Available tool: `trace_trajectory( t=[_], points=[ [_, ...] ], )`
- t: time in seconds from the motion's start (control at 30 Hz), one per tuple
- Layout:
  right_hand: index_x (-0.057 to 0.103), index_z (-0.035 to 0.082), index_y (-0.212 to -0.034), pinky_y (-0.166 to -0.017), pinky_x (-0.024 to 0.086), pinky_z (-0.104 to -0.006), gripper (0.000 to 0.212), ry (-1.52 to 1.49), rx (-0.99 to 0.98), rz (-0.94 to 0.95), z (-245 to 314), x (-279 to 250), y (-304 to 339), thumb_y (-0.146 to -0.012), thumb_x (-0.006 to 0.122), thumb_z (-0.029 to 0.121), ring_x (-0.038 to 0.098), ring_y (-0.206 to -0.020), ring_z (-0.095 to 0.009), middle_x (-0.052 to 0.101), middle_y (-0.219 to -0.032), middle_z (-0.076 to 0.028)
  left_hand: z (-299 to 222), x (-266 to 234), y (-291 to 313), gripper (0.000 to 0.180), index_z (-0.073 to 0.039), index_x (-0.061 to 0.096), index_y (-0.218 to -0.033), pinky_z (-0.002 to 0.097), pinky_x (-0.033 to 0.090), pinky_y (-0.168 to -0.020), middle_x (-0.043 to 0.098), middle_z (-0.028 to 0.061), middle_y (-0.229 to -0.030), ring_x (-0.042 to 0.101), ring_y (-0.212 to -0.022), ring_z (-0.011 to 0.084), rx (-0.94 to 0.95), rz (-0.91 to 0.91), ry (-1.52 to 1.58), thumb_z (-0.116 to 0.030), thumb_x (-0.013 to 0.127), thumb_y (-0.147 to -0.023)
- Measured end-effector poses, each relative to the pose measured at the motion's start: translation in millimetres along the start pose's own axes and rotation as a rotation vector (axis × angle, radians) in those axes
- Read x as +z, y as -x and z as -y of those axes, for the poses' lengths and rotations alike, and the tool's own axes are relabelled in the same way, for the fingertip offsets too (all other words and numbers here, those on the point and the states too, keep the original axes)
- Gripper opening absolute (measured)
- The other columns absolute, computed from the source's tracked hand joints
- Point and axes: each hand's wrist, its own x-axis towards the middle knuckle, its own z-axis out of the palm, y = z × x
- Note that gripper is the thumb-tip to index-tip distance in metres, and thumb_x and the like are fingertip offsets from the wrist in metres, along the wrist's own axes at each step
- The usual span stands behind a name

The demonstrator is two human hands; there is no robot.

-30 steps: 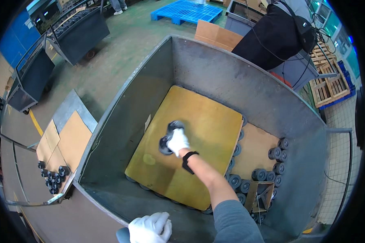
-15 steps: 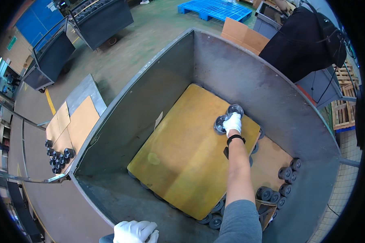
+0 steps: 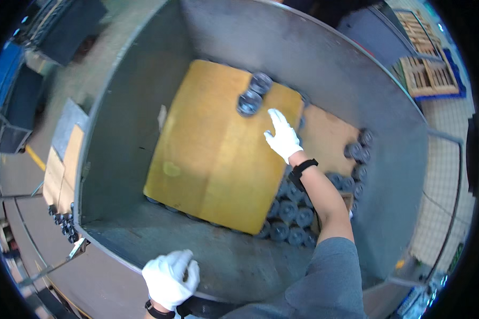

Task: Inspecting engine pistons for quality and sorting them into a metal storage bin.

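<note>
Two dark metal ring-shaped parts, the nearer one (image 3: pixel 249 103) and the farther one (image 3: pixel 261 83), sit side by side on a yellow board (image 3: pixel 213 143) inside a large grey metal bin (image 3: pixel 138 127). My right hand (image 3: pixel 285 137), in a white glove, hovers over the board's right side, just right of and nearer than the pair. Its fingers are spread, with nothing in them. At the bin's near edge my left hand (image 3: pixel 170 279), also white-gloved, rests with its fingers curled over the rim. Several more round parts (image 3: pixel 288 211) lie packed beside and under the board's edge.
A brown cardboard sheet (image 3: pixel 330 135) lies right of the board, with several parts (image 3: pixel 359 151) along the bin's right wall. Outside at left, more parts (image 3: pixel 64 226) stand by cardboard. A wooden pallet (image 3: pixel 426 74) is beyond the bin at far right.
My right hand has let go of the ring-shaped parts and drawn back toward me, its fingers opening. The view has shifted down and to the right. My left hand stays at the rim.
</note>
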Motion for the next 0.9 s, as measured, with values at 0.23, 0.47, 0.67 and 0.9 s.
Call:
trace_trajectory(
  t=[0.23, 0.47, 0.67, 0.9],
  points=[
    [0.062, -0.002, -0.116, -0.091, 0.053, -0.0480, 0.061, 0.226, 0.592, 0.203, -78.8, -81.4, 209.9, -0.084, 0.073, 0.050, 0.065, -0.106, -0.042, 0.064, -0.117, -0.027, 6.8, 11.4, 8.3, 0.012, -0.006, 0.070, -0.090, 0.0416, 0.052, -0.064, 0.071, 0.0114, -0.087, 0.065, -0.069, 0.0321, 0.204, -0.170, -0.075, -0.008, 0.071, -0.078],
    [0.068, 0.004, -0.117, -0.091, 0.055, -0.0459, 0.059, 0.209, 0.952, 0.303, -141.7, -61.3, 313.3, -0.082, 0.073, 0.052, 0.068, -0.108, -0.036, 0.070, -0.117, -0.021, 1.6, 15.2, 13.9, 0.010, -0.005, 0.073, -0.086, 0.0424, 0.056, -0.070, 0.073, 0.0146, -0.084, 0.069, -0.075, 0.0346, 0.191, -0.167, -0.051, -0.013, 0.070, -0.082],
    [0.075, 0.009, -0.116, -0.094, 0.055, -0.0455, 0.034, 0.304, 0.849, 0.585, -148.4, -32.4, 306.1, -0.095, 0.053, 0.025, 0.067, -0.117, -0.032, 0.069, -0.126, -0.014, 11.9, 19.9, 21.1, 0.012, -0.005, 0.074, -0.085, 0.0430, 0.056, -0.071, 0.073, 0.0152, -0.084, 0.070, -0.077, 0.0352, 0.160, -0.152, -0.061, -0.015, 0.069, -0.084],
    [0.075, 0.012, -0.115, -0.090, 0.056, -0.0456, 0.031, 0.276, 1.007, 0.426, -184.4, -62.6, 339.3, -0.094, 0.056, 0.025, 0.069, -0.112, -0.033, 0.071, -0.123, -0.014, 13.2, 20.8, 17.5, 0.017, -0.005, 0.076, -0.086, 0.0425, 0.055, -0.072, 0.073, 0.0148, -0.085, 0.070, -0.077, 0.0352, 0.142, -0.120, -0.114, -0.020, 0.068, -0.086]
  ],
)
